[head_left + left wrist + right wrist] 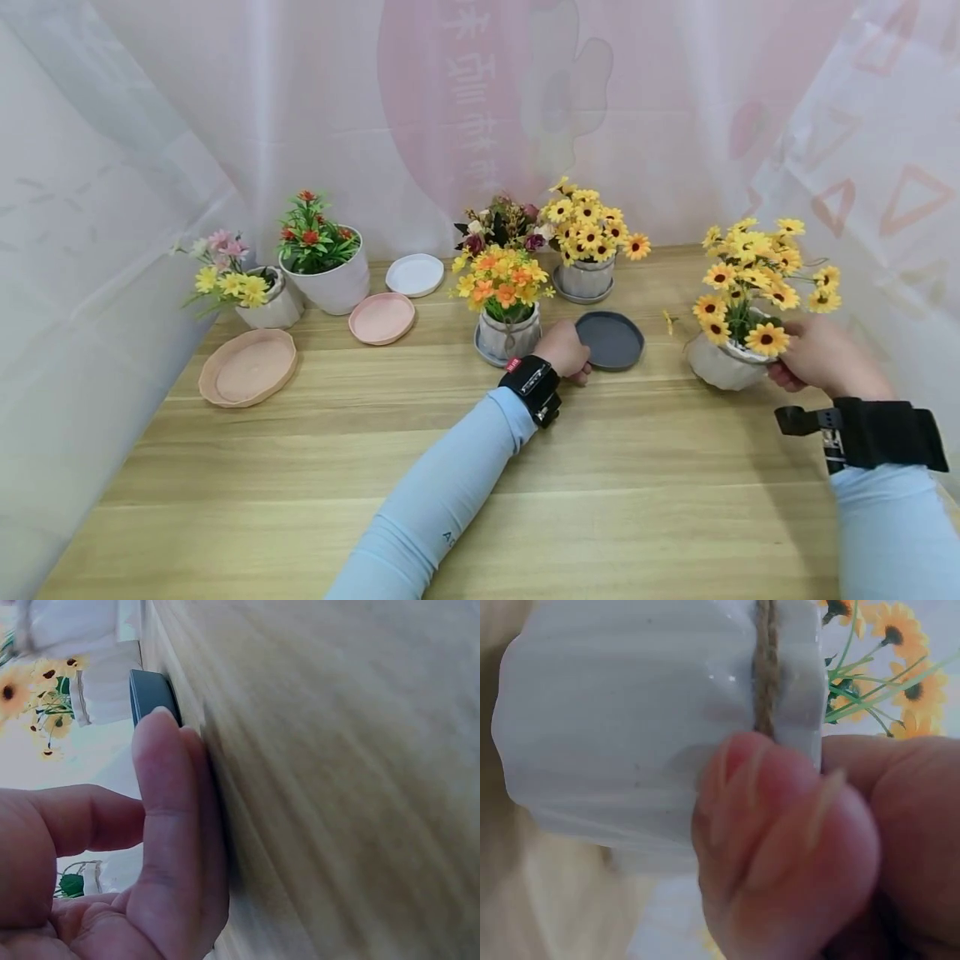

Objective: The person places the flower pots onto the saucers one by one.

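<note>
My right hand [832, 354] grips the rim of a whitish ribbed flowerpot [723, 362] holding yellow daisy-like flowers [746, 283]. The pot leans, and in the right wrist view the curled fingers [802, 832] lie against its wall beside a band of twine [766, 667]. Whether its base touches the table cannot be made out. At the left edge of a round dark grey saucer [611, 340] is my left hand [562, 350], seeming to pinch its rim. Up close, the fingers [169, 795] meet the saucer [152, 696] low over the wood; the thumb tip is hidden.
Just left of the left hand, a pot of orange flowers [510, 333] stands on a saucer. Behind are a yellow-flowered pot [587, 279] and dark red flowers [501, 225]. Farther left sit a pink-and-yellow-flowered pot [272, 308], a red-flowered pot [330, 275] and white [415, 275], pink [382, 318] and peach [248, 368] saucers.
</note>
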`<state>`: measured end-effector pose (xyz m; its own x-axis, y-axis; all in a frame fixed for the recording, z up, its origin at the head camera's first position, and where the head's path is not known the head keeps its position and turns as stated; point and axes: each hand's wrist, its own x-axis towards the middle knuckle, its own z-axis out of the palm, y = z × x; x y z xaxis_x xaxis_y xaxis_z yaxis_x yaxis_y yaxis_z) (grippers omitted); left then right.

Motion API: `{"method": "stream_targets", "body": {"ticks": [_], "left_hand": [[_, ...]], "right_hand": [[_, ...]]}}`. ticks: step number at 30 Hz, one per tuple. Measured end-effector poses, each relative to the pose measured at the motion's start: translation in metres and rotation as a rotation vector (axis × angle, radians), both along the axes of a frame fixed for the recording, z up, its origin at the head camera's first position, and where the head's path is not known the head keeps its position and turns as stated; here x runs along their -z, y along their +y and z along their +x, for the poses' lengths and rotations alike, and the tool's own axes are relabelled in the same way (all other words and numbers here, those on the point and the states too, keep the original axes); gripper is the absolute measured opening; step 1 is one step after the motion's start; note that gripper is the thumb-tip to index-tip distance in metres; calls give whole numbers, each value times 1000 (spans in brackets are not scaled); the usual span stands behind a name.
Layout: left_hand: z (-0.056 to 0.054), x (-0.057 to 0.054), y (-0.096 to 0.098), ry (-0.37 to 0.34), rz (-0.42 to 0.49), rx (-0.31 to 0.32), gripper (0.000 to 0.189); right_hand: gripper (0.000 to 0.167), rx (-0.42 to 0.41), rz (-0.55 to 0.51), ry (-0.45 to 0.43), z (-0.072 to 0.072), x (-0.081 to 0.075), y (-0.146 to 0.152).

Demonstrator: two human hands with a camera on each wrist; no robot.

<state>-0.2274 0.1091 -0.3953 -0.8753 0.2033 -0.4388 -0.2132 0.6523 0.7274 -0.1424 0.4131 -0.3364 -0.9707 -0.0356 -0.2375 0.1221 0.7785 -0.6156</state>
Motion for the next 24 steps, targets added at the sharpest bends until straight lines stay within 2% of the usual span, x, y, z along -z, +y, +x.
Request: {"method": "stream_targets", "body": {"ticks": [3,7,10,14,19,24], "left_hand": [[0,0,-1,3,-3,2,36],[1,-1,-2,16,1,13,32],[2,-1,-2,30,10,19,23],[4,0,-4,46,24,18,14],[6,1,-6,99,55,41,7],[7,0,-7,127,82,47,8]], "right_hand": [[33,0,-34,20,-5,-12,-17],[47,2,-71,25,-14,-25,-39],[57,2,-106,3,-22,-29,-55],[56,-27,-152,0,-34,-25,-76],[41,-68,-165,40,-47,-16,-95],[41,-57,-172,46,-57,-8,-108]]}}
